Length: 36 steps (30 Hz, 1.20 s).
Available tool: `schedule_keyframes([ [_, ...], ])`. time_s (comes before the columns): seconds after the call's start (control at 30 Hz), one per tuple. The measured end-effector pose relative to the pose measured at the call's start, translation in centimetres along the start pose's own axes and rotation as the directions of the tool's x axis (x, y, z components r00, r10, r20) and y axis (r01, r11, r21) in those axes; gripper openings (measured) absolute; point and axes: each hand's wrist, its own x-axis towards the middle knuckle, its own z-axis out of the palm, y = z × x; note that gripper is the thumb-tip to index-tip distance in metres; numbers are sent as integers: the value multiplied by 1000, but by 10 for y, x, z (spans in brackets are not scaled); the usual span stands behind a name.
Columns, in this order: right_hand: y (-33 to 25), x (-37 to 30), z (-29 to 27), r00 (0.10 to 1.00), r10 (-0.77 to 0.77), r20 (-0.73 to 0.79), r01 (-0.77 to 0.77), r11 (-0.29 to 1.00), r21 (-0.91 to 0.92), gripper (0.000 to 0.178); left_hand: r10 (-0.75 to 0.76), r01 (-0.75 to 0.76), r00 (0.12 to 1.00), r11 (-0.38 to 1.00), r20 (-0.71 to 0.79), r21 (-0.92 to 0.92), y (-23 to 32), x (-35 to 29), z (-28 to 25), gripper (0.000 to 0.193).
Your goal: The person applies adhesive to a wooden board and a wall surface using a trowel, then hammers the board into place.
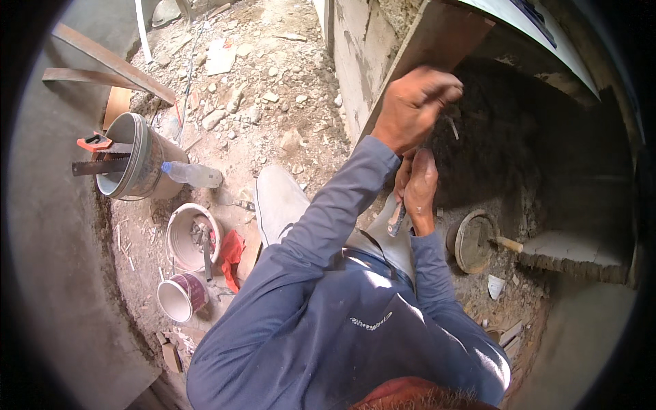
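Observation:
My left hand (417, 106) is closed in a fist in front of a brown wooden board (447, 37) at the opening's edge. Its fingertips are slightly blurred, and whatever they hold cannot be made out. Just below and nearer to me, my right hand (419, 186) is closed around a small hand tool (395, 220). The tool's grey end and a pale flat part stick out on the left side of that hand, over my light trousers. The rest of it is hidden in the palm, so its exact kind is unclear.
At left stand a large bucket (164, 160) with handsaws, a plastic bottle (198, 175), a tool-filled bucket (175, 236) and a small tub (175, 301). Rubble (273, 102) covers the ground ahead. A round bucket (475, 246) and rough-edged slab (577, 256) are at right.

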Motion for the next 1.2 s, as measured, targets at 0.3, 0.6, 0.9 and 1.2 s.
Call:
schedule_keyframes([
  [0.3, 1, -1, -11, 999, 15, 30, -16, 999, 30, 49, -313, 289, 947, 928, -74, -236, 33, -16, -1, 12],
  [0.6, 4, 1, -19, 999, 27, 44, -27, 1000, -4, 49, 480, -373, 877, 710, -23, 597, 20, 12, -30, 20],
  [0.9, 1, 1, -17, 998, 32, 54, -34, 999, 42, 48, 282, -229, 959, 763, 7, 604, 1, -42, -50, 24],
  [1.2, -16, -3, -21, 992, 108, 65, -111, 993, 45, 50, -204, 198, 978, 839, -45, 506, -46, -165, -60, 15],
])
